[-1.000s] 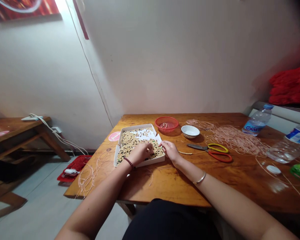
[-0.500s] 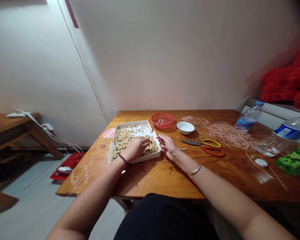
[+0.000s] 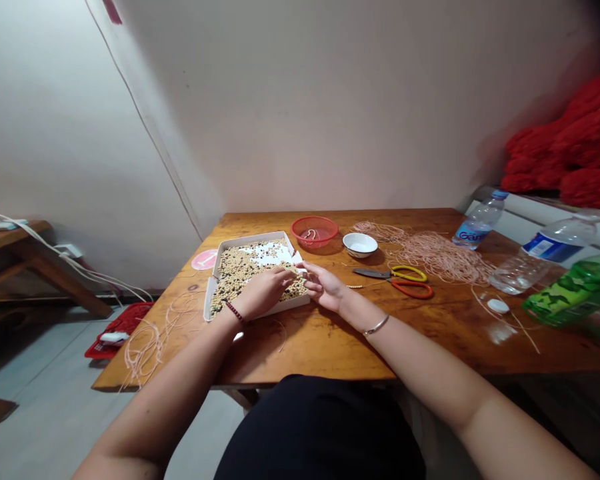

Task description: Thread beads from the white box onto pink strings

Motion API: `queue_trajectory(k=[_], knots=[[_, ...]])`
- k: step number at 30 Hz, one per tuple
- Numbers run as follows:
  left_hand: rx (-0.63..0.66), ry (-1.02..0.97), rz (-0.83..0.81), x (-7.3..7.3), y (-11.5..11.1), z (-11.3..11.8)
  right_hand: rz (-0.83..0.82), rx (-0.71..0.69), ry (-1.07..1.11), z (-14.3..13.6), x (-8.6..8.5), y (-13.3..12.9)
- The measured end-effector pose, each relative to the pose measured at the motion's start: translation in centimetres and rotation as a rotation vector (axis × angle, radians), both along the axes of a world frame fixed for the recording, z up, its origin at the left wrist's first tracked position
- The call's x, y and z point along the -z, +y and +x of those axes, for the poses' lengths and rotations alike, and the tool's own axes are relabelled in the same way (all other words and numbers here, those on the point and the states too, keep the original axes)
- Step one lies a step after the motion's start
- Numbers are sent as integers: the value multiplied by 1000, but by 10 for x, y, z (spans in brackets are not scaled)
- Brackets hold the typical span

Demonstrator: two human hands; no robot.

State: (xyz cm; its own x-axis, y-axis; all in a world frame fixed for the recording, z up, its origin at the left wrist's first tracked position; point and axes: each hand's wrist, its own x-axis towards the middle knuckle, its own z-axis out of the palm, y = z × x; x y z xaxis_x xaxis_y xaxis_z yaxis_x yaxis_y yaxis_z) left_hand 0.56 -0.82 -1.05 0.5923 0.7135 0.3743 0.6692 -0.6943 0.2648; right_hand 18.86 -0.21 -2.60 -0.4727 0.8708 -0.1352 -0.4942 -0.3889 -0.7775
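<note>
Resting on the wooden worktop point(image 3: 330, 347), the white bead tray point(image 3: 211, 293) lies under the left hand point(image 3: 260, 293), fingers curled among the beads; whether they grip any cannot be told. Just right, the right hand point(image 3: 325, 288) pinches a thin cord; scissors point(image 3: 395, 279) lie further right.

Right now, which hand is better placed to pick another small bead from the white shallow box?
Probably the left hand: it lies over the beige beads inside the white shallow box. The right hand sits at the box's right edge.

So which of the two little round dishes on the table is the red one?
The red basket, the one closer to the bead tray. The other, the bowl near the scissors, is white.
</note>
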Motion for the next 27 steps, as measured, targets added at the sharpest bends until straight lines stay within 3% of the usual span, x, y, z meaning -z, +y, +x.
queue_trajectory(k=[5,17,27], knots=[[-1,-12,2,-1,-2,2,-56,-86,81,0,0,0],[-3,142,94,-4,-5,4,-94,-106,113,1,0,0],[-24,130,36,-3,-4,3,-105,-104,110,3,-1,0]])
